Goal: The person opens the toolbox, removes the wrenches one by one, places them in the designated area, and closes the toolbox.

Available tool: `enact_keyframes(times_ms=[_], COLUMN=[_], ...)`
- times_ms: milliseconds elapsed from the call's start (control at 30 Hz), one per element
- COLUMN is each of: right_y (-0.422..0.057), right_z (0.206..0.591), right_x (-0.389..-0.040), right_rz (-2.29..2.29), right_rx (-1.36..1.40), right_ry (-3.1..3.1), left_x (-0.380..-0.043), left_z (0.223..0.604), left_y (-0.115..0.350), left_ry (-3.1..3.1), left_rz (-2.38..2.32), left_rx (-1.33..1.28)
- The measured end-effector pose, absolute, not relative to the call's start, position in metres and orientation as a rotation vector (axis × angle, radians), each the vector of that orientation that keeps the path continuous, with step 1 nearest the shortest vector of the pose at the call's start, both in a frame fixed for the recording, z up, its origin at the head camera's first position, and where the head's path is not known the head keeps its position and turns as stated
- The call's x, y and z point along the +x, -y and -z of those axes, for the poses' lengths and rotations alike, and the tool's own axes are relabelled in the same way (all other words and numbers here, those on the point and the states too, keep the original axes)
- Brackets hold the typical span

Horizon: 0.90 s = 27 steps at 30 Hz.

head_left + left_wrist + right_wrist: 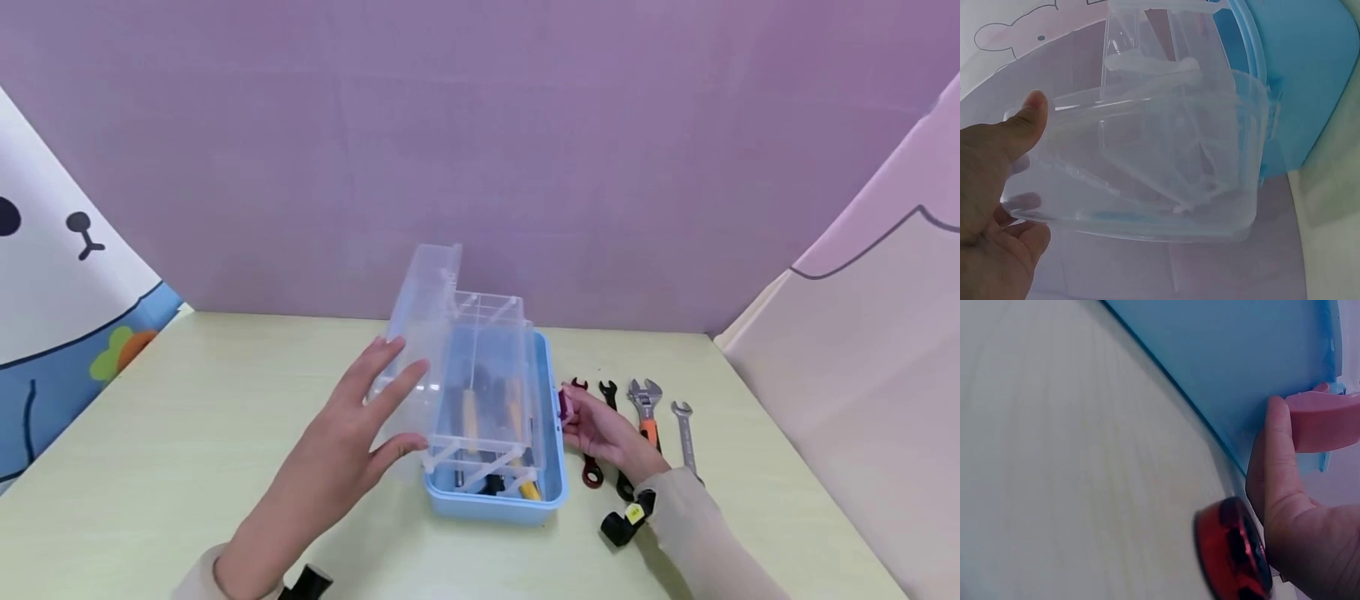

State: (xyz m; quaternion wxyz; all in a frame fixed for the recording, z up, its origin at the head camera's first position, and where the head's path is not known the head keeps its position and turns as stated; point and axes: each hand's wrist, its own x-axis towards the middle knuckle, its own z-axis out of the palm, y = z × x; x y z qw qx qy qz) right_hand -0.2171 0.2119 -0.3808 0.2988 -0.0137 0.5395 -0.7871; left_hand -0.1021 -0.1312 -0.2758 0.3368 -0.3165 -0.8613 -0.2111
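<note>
A light blue toolbox stands on the table, with tiered clear trays raised above its base. Its translucent lid is swung up toward the left. My left hand holds the lid at its free edge, fingers spread, some showing through the plastic in the left wrist view. At the toolbox's right side, my right hand grips a pink latch between thumb and fingers. Tools with yellow handles and a black piece lie inside, partly hidden by the trays.
To the right of the toolbox lie a red-and-black wrench, a black wrench, an adjustable wrench with an orange grip and a silver wrench. My right forearm overlaps some of them. A purple backdrop rises behind the table.
</note>
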Motion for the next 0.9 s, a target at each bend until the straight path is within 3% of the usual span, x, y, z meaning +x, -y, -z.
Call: enact_keyframes(times_ms=[900], right_y=[-0.221], right_z=[0.381], right_x=[-0.219], right_rz=[2.086], right_rx=[-0.107], right_ry=[-1.444], left_x=[-0.117], left_z=[0.296], left_y=[0.086], left_ry=[2.199], left_rz=[0.639], left_rx=[-0.943])
